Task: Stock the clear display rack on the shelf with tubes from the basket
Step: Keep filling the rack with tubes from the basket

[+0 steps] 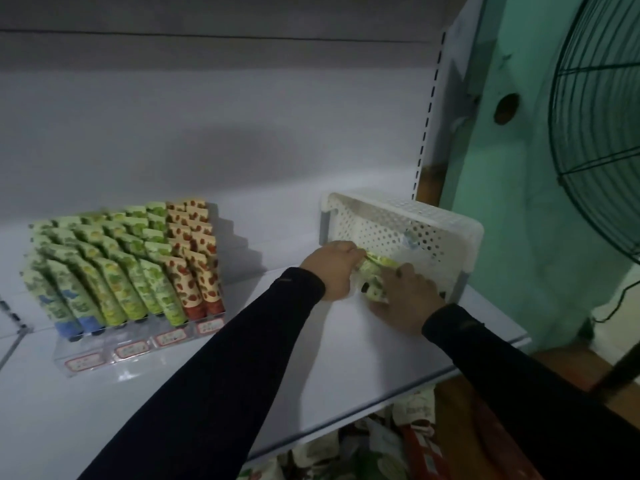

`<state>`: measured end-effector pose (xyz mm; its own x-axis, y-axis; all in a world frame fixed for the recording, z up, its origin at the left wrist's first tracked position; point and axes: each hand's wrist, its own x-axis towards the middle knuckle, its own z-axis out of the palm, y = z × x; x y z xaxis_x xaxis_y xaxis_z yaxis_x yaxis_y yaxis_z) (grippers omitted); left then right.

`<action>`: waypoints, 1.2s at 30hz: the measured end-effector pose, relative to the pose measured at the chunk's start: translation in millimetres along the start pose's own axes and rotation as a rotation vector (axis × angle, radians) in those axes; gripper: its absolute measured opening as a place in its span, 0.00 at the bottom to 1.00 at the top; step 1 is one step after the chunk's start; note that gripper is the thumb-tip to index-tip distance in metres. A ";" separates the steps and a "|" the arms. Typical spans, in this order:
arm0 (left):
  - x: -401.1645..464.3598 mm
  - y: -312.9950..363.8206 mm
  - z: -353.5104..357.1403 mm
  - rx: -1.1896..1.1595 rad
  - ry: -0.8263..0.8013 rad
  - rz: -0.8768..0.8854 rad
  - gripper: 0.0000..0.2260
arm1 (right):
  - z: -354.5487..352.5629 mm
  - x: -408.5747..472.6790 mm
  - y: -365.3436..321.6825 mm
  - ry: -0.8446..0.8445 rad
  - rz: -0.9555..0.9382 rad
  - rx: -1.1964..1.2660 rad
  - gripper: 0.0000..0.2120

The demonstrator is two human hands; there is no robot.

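A white perforated basket (426,220) lies tipped on its side at the right end of the white shelf (138,393), its opening toward me. Green-patterned tubes (375,275) sit at its mouth. My left hand (332,268) grips their upper end with curled fingers. My right hand (403,296) curls round their lower right side. The clear display rack (114,355) stands on the shelf to the left, stepped and filled with rows of blue, green and red-spotted tubes (124,268).
A dark green standing fan (595,133) is at the far right, beside a green wall. The slotted shelf upright (427,123) rises behind the basket. Packaged goods (398,441) lie on a lower level under the shelf's front edge.
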<state>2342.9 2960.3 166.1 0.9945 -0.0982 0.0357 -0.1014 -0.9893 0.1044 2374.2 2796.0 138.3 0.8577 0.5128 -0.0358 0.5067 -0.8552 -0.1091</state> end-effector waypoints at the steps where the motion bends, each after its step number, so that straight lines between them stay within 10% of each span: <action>1: 8.1 1.1 1.4 0.032 -0.012 0.030 0.28 | 1.0 0.6 0.5 0.004 -0.003 0.007 0.28; 13: 39.7 5.9 5.5 0.245 -0.122 0.033 0.24 | 2.6 2.8 6.4 -0.042 -0.088 -0.039 0.27; 36: -172.5 -15.3 -2.5 -0.171 -0.184 -0.512 0.21 | 7.3 -34.2 -83.2 -0.066 -0.359 0.125 0.27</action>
<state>2172.8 2992.6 160.9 0.9043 0.3569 -0.2343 0.4073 -0.8858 0.2225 2302.1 2850.2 141.4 0.6179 0.7854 -0.0363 0.7561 -0.6062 -0.2465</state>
